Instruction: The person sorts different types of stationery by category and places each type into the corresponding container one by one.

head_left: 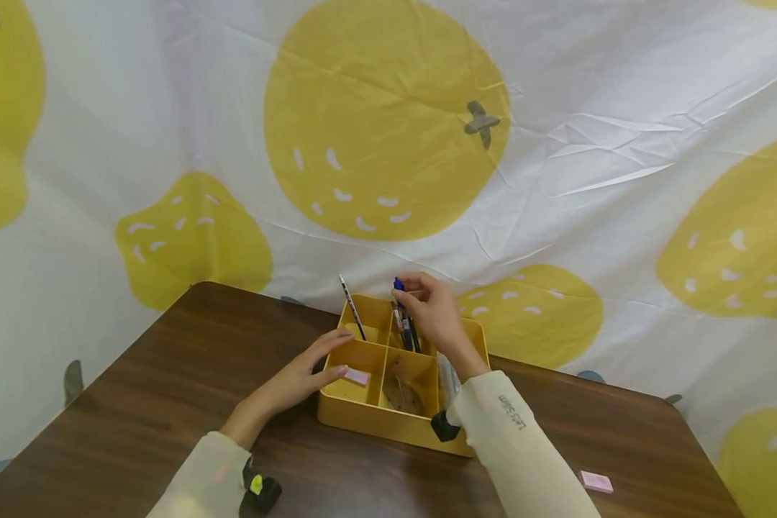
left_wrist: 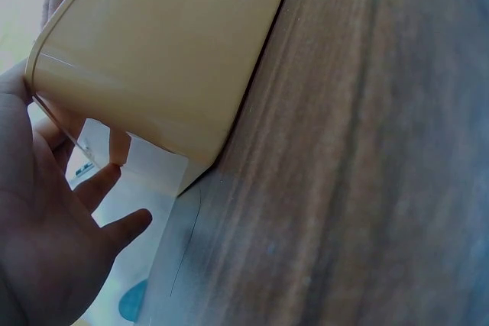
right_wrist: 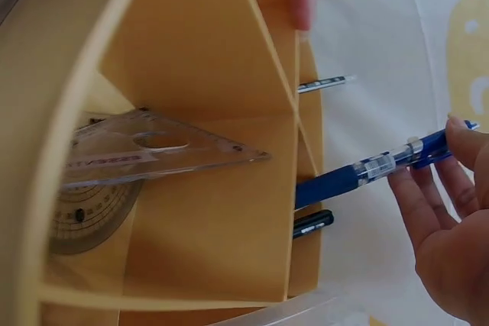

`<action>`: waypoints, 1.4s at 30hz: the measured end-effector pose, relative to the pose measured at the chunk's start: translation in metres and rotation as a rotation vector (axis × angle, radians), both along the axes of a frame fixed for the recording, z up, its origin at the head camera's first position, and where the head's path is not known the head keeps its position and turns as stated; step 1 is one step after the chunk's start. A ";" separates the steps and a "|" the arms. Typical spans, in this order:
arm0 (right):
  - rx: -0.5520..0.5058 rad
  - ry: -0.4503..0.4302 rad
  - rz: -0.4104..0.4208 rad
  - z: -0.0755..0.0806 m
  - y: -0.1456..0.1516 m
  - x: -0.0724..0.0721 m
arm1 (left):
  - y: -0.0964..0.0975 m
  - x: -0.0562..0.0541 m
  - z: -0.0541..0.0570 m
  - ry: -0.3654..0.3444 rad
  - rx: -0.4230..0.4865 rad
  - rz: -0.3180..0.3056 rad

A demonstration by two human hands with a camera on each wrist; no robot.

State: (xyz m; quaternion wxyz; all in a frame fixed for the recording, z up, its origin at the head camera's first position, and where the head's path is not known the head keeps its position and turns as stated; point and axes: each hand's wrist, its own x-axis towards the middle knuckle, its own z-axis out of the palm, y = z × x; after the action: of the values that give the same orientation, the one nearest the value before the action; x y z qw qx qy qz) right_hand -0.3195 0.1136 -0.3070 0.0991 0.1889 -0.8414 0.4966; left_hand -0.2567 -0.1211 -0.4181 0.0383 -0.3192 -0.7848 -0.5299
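My right hand (head_left: 435, 311) pinches the top of a blue pen (right_wrist: 382, 163) between thumb and fingers. The pen's lower end is inside the back middle compartment of a yellow divided organizer box (head_left: 388, 426). A dark pen (right_wrist: 313, 224) stands beside it in that compartment. At the box's left side, my left hand (head_left: 298, 374) rests on the rim with its fingers fairly straight. Its thumb reaches over the front left compartment, close to a pink eraser (head_left: 357, 376). A striped pencil (head_left: 352, 307) leans upright in the back left compartment.
A clear set square (right_wrist: 164, 150) and a protractor (right_wrist: 99, 215) lie in the front middle compartment. Another pink eraser (head_left: 596, 482) lies on the brown wooden table (head_left: 188, 381) at the right. Behind the table hangs a fruit-patterned cloth (head_left: 375, 129).
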 end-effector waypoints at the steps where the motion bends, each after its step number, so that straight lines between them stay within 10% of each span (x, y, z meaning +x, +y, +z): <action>1: 0.016 -0.012 -0.003 -0.001 0.000 0.000 | 0.000 0.000 0.000 0.001 0.001 0.000; 16: 0.207 0.053 -0.045 -0.015 -0.001 0.002 | 0.003 0.000 0.001 -0.003 0.007 -0.010; 42: 0.229 0.071 -0.136 -0.026 -0.004 -0.002 | 0.002 0.001 -0.002 0.006 0.014 -0.008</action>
State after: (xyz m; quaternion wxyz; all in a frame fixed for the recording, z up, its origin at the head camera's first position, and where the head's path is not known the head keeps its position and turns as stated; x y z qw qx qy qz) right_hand -0.3216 0.1096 -0.3332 0.1399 0.1591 -0.8994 0.3823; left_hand -0.2555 -0.1192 -0.4203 0.0406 -0.3236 -0.7796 -0.5346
